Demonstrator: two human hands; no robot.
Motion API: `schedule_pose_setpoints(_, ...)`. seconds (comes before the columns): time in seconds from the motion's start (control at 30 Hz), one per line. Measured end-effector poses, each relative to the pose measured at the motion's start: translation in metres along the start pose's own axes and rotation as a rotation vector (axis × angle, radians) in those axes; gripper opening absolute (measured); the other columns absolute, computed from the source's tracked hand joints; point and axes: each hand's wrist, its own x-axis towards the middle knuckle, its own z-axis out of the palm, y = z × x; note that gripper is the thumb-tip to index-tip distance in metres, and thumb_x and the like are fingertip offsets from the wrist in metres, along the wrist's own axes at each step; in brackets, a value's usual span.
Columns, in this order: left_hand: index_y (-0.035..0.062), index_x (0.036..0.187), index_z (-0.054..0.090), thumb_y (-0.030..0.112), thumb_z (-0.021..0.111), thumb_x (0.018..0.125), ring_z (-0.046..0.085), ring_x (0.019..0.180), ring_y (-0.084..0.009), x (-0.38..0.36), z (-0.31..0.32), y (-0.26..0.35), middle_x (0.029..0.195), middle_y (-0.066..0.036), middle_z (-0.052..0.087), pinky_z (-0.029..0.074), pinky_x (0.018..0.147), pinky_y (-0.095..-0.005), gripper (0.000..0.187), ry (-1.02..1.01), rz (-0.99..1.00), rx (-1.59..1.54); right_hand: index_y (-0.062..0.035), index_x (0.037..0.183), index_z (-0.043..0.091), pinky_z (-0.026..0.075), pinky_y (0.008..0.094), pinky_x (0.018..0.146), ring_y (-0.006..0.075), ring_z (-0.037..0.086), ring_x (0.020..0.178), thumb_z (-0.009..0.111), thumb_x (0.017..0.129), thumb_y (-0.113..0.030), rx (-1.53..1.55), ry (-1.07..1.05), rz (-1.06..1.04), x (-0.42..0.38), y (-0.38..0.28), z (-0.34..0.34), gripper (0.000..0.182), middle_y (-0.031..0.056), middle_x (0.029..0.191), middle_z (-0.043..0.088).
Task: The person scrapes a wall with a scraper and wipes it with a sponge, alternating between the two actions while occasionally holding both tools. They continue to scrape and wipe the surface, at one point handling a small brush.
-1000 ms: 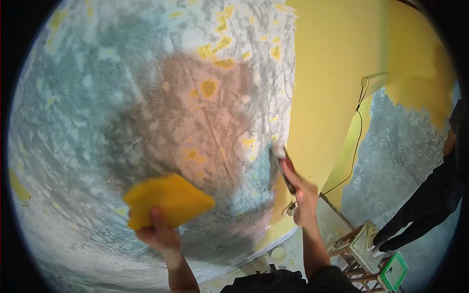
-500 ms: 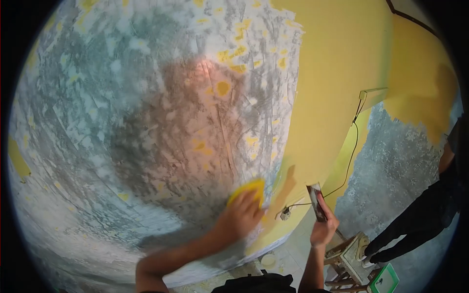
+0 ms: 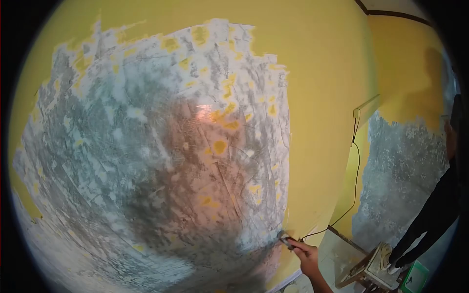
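Yellow paint [image 3: 320, 97] borders the big grey-and-white patch [image 3: 132, 151] on the wall in front of me, running along its top and down its right side. Small flecks of the same yellow are scattered over the patch, and a broad, reddish-brown shadow lies across its middle. Low down, at the patch's right edge, is the scraper [image 3: 287, 240], with my right hand [image 3: 308, 258] grasping it. My fingers are wrapped around its handle, and its head points up and left towards the wall. That end is blurred, so I cannot tell whether it touches the surface. My left hand is out of view, and I cannot tell how its fingers are set.

Just beyond my right hand, a thin black cord [image 3: 359, 166] curves down from a small box [image 3: 356, 113] on the wall, near the corner. On the far wall, yellow covers the upper part, above mottled grey [image 3: 398, 171].

Off to my right, another person in dark trousers [image 3: 430, 224] stands on a wooden stool [image 3: 378, 272], the shoes [image 3: 387, 256] on its top. Just beside the stool is a green tray [image 3: 421, 266] with something dark in it, too small to make out. Pale floor shows between the stool and the wall.
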Motion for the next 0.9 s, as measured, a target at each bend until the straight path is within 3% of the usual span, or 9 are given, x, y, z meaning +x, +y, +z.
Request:
schedule_pose_setpoints(0.17, 0.0023, 0.117, 0.056, 0.017, 0.076, 0.082, 0.063, 0.087, -0.0209, 0.005, -0.049, 0.044, 0.102, -0.010, 0.064, 0.055, 0.072, -0.0356, 0.043, 0.053, 0.088, -0.001, -0.0036, 0.114, 0.067, 0.049, 0.0226, 0.066, 0.0075, 0.062, 0.075, 0.060, 0.089, -0.006, -0.130, -0.166, -0.001, -0.001, -0.010, 0.017, 0.027, 0.0082, 0.101, 0.071)
schedule_pose_setpoints(0.3, 0.0043, 0.119, 0.055, 0.020, 0.075, 0.083, 0.064, 0.087, -0.0178, -0.010, -0.040, 0.078, 0.102, -0.007, 0.064, 0.055, 0.069, -0.0331, 0.044, -0.025, 0.250, -0.026, -0.0070, 0.114, 0.068, 0.048, 0.0226, 0.062, 0.0074, 0.060, 0.068, 0.061, 0.090, -0.009, -0.241, -0.346, 0.038, -0.008, -0.032, 0.021, 0.026, 0.0078, 0.094, 0.073)
schedule_pose_setpoints(0.4, 0.0035, 0.120, 0.054, 0.021, 0.073, 0.085, 0.063, 0.086, -0.0170, -0.012, -0.040, 0.052, 0.101, -0.007, 0.063, 0.055, 0.070, -0.0315, 0.044, -0.058, 0.246, -0.018, -0.0075, 0.113, 0.069, 0.049, 0.0227, 0.065, 0.0081, 0.062, 0.070, 0.062, 0.090, -0.011, -0.313, -0.507, 0.160, -0.021, -0.022, 0.014, 0.025, 0.0095, 0.094, 0.073)
schedule_pose_setpoints(0.5, 0.0034, 0.121, 0.054, 0.020, 0.074, 0.084, 0.061, 0.085, -0.0155, 0.002, -0.027, 0.007, 0.102, -0.007, 0.063, 0.053, 0.071, -0.0299, 0.046, -0.008, 0.202, 0.025, -0.0062, 0.109, 0.070, 0.051, 0.0251, 0.066, 0.0108, 0.067, 0.076, 0.061, 0.090, -0.014, -0.141, -0.591, 0.200, -0.047, 0.035, 0.026, 0.022, 0.0100, 0.097, 0.073)
schedule_pose_setpoints(0.57, 0.0022, 0.115, 0.057, 0.019, 0.078, 0.080, 0.060, 0.082, -0.0154, 0.008, 0.016, 0.016, 0.097, -0.007, 0.064, 0.052, 0.072, -0.0305, 0.044, 0.021, 0.310, 0.037, -0.0062, 0.108, 0.071, 0.051, 0.0258, 0.065, 0.0129, 0.067, 0.074, 0.061, 0.091, -0.015, -0.125, -0.630, 0.064, -0.052, 0.035, 0.047, 0.022, 0.0104, 0.097, 0.073)
schedule_pose_setpoints(0.7, 0.0009, 0.113, 0.055, 0.016, 0.069, 0.084, 0.061, 0.091, -0.0160, -0.003, 0.055, 0.079, 0.101, -0.008, 0.063, 0.052, 0.076, -0.0330, 0.035, 0.007, 0.414, 0.230, -0.0073, 0.106, 0.072, 0.052, 0.0269, 0.063, 0.0175, 0.068, 0.069, 0.061, 0.090, -0.013, -0.062, -0.683, -0.145, -0.026, -0.003, 0.064, 0.021, 0.0110, 0.097, 0.072)
schedule_pose_setpoints(0.8, 0.0012, 0.115, 0.052, 0.007, 0.072, 0.079, 0.061, 0.087, -0.0168, -0.001, 0.049, 0.128, 0.101, -0.008, 0.061, 0.053, 0.074, -0.0320, 0.043, 0.051, 0.520, 0.214, -0.0010, 0.104, 0.071, 0.054, 0.0263, 0.064, 0.0217, 0.070, 0.076, 0.062, 0.088, -0.011, 0.018, -0.445, -0.451, 0.017, -0.032, 0.058, 0.020, 0.0151, 0.099, 0.071)
schedule_pose_setpoints(0.83, 0.0014, 0.115, 0.051, 0.005, 0.072, 0.078, 0.061, 0.085, -0.0163, -0.015, 0.056, 0.167, 0.100, -0.007, 0.060, 0.052, 0.073, -0.0310, 0.043, 0.086, 0.548, 0.156, 0.0025, 0.099, 0.070, 0.055, 0.0299, 0.069, 0.0248, 0.071, 0.079, 0.054, 0.095, -0.019, -0.105, -0.369, -0.362, 0.029, -0.063, 0.047, 0.027, 0.0158, 0.093, 0.072)
schedule_pose_setpoints(0.9, 0.0007, 0.124, 0.042, 0.007, 0.069, 0.081, 0.057, 0.090, -0.0166, -0.004, 0.031, 0.191, 0.108, -0.008, 0.055, 0.050, 0.081, -0.0333, 0.052, 0.075, 0.822, 0.139, 0.0042, 0.110, 0.067, 0.051, 0.0347, 0.087, 0.0299, 0.067, 0.100, 0.052, 0.093, -0.030, -0.354, -0.110, -0.609, 0.065, -0.097, 0.037, 0.041, 0.0211, 0.108, 0.068)
